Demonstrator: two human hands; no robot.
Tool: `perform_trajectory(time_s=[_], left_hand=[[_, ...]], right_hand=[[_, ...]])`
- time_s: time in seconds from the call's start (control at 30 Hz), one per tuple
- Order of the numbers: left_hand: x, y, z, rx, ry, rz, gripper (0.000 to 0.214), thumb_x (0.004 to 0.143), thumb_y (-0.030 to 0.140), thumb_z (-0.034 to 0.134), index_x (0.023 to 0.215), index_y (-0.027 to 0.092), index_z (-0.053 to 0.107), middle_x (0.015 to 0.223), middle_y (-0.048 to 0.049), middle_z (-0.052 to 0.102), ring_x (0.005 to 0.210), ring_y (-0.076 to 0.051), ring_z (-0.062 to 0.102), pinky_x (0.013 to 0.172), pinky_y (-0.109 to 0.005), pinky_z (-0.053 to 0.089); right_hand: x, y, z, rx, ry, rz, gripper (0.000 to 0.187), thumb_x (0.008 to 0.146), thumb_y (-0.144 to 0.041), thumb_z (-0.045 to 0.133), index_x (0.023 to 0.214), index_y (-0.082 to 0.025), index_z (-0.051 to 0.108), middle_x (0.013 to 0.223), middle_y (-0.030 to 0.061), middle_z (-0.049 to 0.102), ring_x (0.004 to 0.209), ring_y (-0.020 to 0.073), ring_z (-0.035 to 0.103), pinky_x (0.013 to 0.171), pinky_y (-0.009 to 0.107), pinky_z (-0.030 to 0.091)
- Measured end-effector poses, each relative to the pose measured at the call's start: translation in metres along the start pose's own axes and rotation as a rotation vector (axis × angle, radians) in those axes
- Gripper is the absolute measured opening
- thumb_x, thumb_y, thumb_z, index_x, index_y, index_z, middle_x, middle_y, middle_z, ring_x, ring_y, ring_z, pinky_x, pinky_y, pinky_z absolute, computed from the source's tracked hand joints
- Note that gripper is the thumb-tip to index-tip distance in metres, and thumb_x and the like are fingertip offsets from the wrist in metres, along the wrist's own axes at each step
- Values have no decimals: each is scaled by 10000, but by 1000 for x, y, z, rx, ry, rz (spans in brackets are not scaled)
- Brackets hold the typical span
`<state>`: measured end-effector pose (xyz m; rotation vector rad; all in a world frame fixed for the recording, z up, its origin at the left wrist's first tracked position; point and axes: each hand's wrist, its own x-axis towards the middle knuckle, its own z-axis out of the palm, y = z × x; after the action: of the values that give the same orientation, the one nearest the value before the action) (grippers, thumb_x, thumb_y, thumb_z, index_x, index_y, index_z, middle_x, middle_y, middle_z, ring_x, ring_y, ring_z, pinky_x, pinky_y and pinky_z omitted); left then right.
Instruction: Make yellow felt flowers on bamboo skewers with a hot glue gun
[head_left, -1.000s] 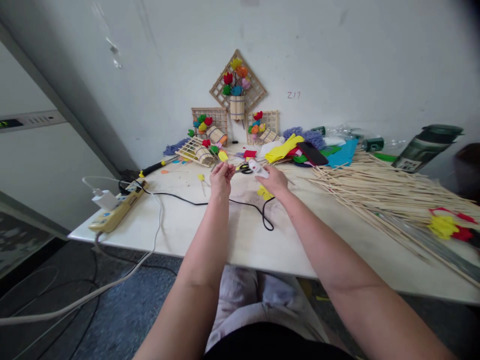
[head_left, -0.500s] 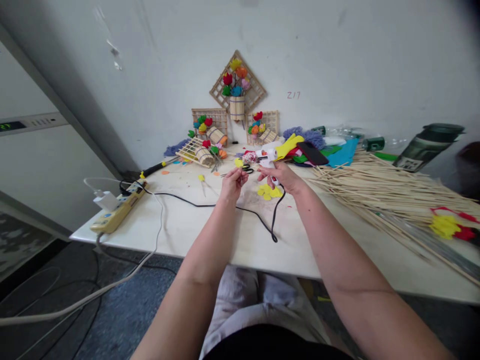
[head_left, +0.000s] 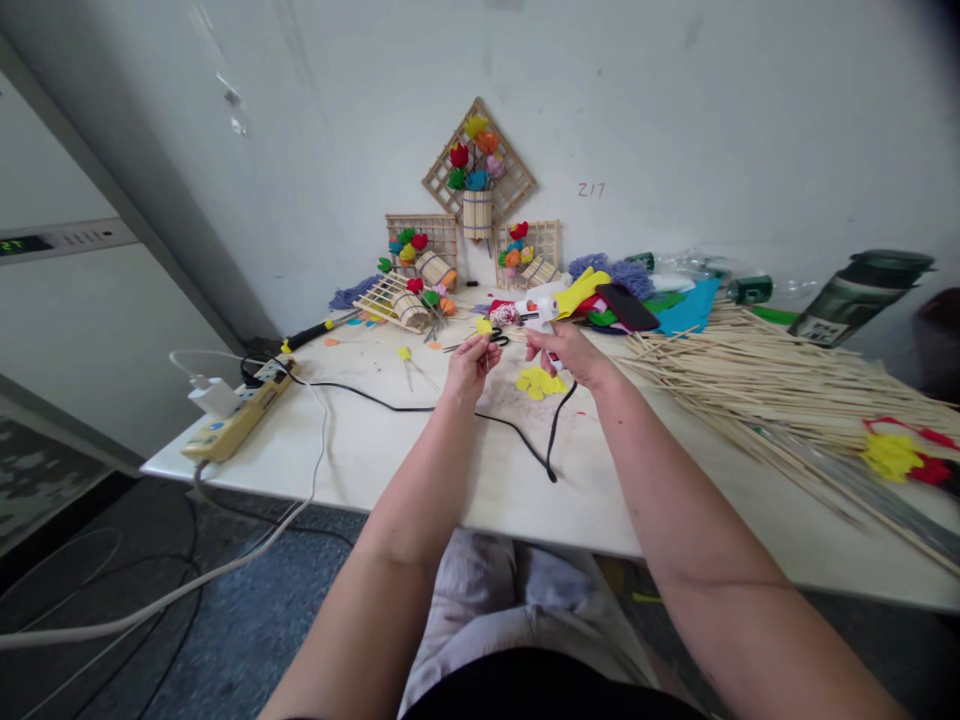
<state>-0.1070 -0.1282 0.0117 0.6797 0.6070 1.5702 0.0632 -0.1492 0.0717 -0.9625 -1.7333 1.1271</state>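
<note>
Two bare hands meet over a white table (head_left: 420,470). The left hand (head_left: 471,366) has thumb and fingers pinched together on a small yellow piece (head_left: 484,326), which shows just above the fingertips; how much of it lies hidden in the grip cannot be told. The right hand (head_left: 568,352) is wrapped round the handle of a white glue gun (head_left: 541,318), its nozzle end toward the left hand, its black cord (head_left: 553,455) trailing onto the table.

The yellow piece looks like felt: likely very light, soft and easily creased, best pinched low, away from any glue. The gun is probably light but rigid, with a hot tip, so the handle is the safe hold; the cord may drag. Yellow petals (head_left: 540,383), seemingly thin and limp, lie below the gun; scissors (head_left: 496,339) lie just beyond the left hand.

Toward the back, a pot (head_left: 477,215) of upright sticks is set on a diamond lattice (head_left: 511,195), with bright flowers (head_left: 476,155) rising from it. Three smaller pots lie tilted on lattices below, flowers at their mouths. At the right, a dark bottle (head_left: 862,297) leans; its contents cannot be made out.
</note>
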Motion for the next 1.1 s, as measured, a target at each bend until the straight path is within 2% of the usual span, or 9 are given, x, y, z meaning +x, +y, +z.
perform_trajectory(time_s=[0.3,0.5,1.1], left_hand=[[-1,1,1,19,14,2,104,690,120,655,767,126,585,573,6,610,537,-86,605,580,-196,474],[-2,1,2,29,30,-7,113,684,113,660,768,135,588,568,11,608,534,-85,607,583,-192,475],[-1,-1,1,40,20,-21,77,708,118,655,773,135,619,589,0,616,551,-90,604,607,-211,479]], right_hand=[[-1,-3,0,-66,-2,19,244,812,-347,577,687,-144,525,594,-2,567,342,53,421,327,201,324],[-2,-4,1,-85,-4,23,310,784,-393,610,624,-145,514,573,-2,541,347,56,427,328,204,330],[-1,-5,1,-90,23,19,348,743,-450,650,620,-169,485,491,-34,490,348,65,430,331,201,340]])
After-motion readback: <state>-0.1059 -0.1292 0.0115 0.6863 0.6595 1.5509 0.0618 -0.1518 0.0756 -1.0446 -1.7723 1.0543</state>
